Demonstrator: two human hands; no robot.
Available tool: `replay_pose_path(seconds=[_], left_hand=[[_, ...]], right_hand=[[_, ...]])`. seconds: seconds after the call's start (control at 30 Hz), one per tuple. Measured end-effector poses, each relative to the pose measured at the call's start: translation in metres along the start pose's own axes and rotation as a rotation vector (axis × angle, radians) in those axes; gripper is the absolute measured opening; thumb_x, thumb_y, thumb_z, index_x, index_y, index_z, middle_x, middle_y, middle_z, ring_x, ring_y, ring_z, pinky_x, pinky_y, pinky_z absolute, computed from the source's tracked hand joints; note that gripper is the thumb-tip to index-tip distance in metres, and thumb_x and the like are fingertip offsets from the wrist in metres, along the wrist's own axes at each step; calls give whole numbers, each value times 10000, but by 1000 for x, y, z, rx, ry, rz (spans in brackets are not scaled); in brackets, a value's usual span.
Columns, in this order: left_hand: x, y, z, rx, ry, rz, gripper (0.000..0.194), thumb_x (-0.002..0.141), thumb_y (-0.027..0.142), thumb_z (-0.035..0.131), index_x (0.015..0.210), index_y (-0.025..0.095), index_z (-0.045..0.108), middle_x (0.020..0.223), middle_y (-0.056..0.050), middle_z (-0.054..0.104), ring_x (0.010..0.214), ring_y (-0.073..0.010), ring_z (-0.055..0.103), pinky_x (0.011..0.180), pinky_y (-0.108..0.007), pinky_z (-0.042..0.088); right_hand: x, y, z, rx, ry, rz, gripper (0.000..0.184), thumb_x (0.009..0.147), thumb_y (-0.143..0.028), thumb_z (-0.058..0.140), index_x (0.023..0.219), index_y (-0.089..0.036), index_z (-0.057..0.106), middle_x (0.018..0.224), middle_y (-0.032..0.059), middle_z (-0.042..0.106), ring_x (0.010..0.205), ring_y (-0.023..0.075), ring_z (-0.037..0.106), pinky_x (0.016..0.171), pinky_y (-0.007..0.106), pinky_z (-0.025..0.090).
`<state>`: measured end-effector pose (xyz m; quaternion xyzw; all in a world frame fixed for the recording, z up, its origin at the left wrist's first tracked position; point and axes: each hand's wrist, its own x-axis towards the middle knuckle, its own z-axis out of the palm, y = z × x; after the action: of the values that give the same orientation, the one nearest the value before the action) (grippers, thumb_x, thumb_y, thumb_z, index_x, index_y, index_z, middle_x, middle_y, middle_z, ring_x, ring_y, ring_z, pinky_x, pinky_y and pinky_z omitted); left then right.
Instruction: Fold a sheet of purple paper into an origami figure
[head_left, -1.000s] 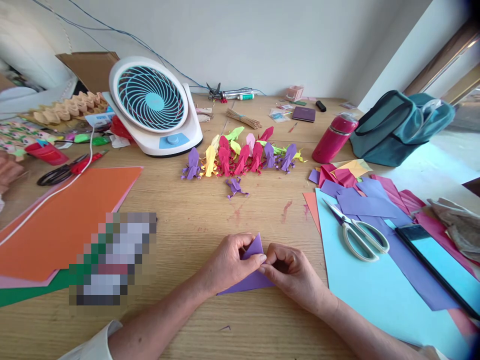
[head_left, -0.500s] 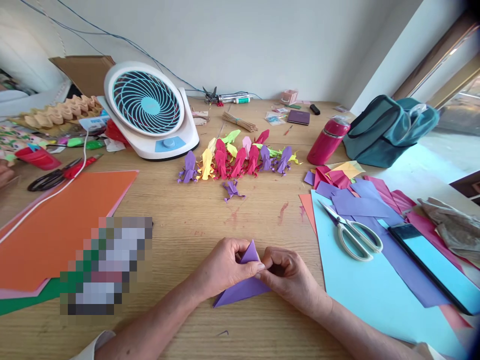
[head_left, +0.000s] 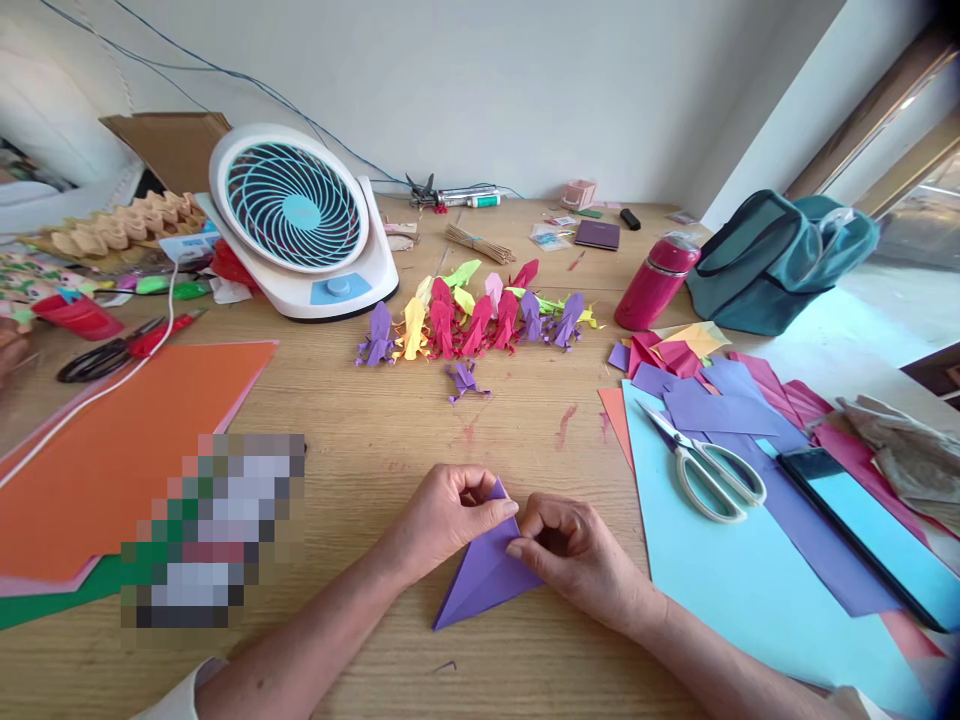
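Note:
A folded piece of purple paper (head_left: 484, 575) is held between both hands just above the wooden table, its point tilted down toward me. My left hand (head_left: 455, 515) pinches its upper corner between thumb and fingers. Close beside it, my right hand (head_left: 577, 540) grips the paper's right edge with thumb and curled index finger. Beyond the hands stands a group of folded paper frogs (head_left: 474, 325) in purple, yellow, red, pink and green. One small purple frog (head_left: 465, 378) sits nearer to me, in front of that group.
White-handled scissors (head_left: 709, 465) lie on light-blue paper (head_left: 697, 590) at right, near a phone (head_left: 862, 530) and purple offcuts. A red bottle (head_left: 657, 283) and teal bag (head_left: 776, 260) stand behind. At left are orange sheets (head_left: 150, 450), black-handled scissors (head_left: 97, 360) and a fan (head_left: 300, 215). A person's hand shows at the far left edge.
My left hand has shifted up along the paper to its top corner, uncovering more of the purple face. The paper's lower point has swung down toward me. My right hand keeps its pinch.

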<state>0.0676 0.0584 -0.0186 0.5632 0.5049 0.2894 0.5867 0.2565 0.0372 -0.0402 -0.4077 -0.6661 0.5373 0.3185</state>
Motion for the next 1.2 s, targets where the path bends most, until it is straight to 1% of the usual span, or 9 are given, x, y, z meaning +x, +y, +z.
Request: replay_pose_path(seconds=[0.17, 0.3, 0.37, 0.5, 0.67, 0.77, 0.93, 1.03, 1.2], left_hand=[[2, 0, -5, -86, 69, 36, 267, 755, 370, 690, 646, 150, 585, 611, 34, 528, 592, -95, 440, 569, -217, 354], [1, 2, -1, -187, 74, 55, 266, 792, 354, 653, 634, 157, 573, 571, 46, 491, 566, -88, 413, 572, -215, 350], [1, 2, 0, -229, 102, 60, 254, 797, 339, 649, 636, 158, 575, 566, 48, 480, 561, -86, 403, 565, -210, 342], [2, -2, 0, -291, 145, 72, 240, 820, 360, 644, 699, 155, 610, 639, 24, 538, 616, -96, 449, 586, -204, 359], [2, 2, -2, -186, 47, 73, 344, 873, 502, 577, 859, 163, 636, 702, 8, 577, 619, -114, 471, 579, -221, 372], [1, 3, -3, -101, -29, 79, 420, 871, 570, 543, 937, 165, 627, 728, 5, 578, 629, -126, 478, 575, -231, 369], [4, -1, -9, 14, -88, 75, 366, 835, 510, 618, 808, 146, 614, 709, 9, 533, 651, -127, 467, 596, -236, 366], [7, -3, -15, 49, -66, 82, 339, 833, 465, 629, 729, 145, 588, 668, 27, 485, 627, -110, 428, 582, -227, 344], [12, -5, -20, 50, -25, 122, 311, 826, 416, 635, 680, 155, 550, 636, 48, 439, 605, -93, 381, 567, -214, 316]], right_hand=[[1, 1, 0, -31, -7, 21, 236, 850, -260, 679, 666, -179, 557, 651, -36, 527, 604, 95, 440, 569, 223, 337], [0, 1, -1, -25, -26, 31, 235, 849, -271, 685, 670, -177, 564, 661, -32, 542, 610, 97, 449, 571, 225, 344], [0, 0, -2, -13, -35, 32, 238, 846, -268, 688, 667, -174, 563, 663, -32, 541, 612, 97, 452, 576, 225, 348], [0, -2, -2, 8, -37, 45, 240, 835, -269, 698, 664, -167, 563, 661, -30, 529, 616, 96, 451, 568, 224, 339], [3, 3, 0, 208, 96, 91, 321, 865, -373, 668, 668, -176, 509, 642, -40, 470, 589, 91, 378, 542, 238, 288], [4, 8, 0, 314, 184, 99, 351, 856, -420, 680, 676, -181, 496, 631, -51, 430, 580, 88, 336, 535, 243, 264], [7, 10, -2, 382, 280, 99, 381, 839, -467, 697, 681, -179, 504, 643, -44, 439, 604, 96, 344, 553, 242, 281], [8, 9, -3, 415, 331, 100, 383, 830, -475, 707, 683, -183, 507, 641, -45, 431, 606, 98, 339, 556, 241, 286], [9, 7, -6, 445, 403, 88, 374, 815, -484, 720, 694, -186, 528, 650, -41, 453, 607, 98, 351, 554, 231, 309]])
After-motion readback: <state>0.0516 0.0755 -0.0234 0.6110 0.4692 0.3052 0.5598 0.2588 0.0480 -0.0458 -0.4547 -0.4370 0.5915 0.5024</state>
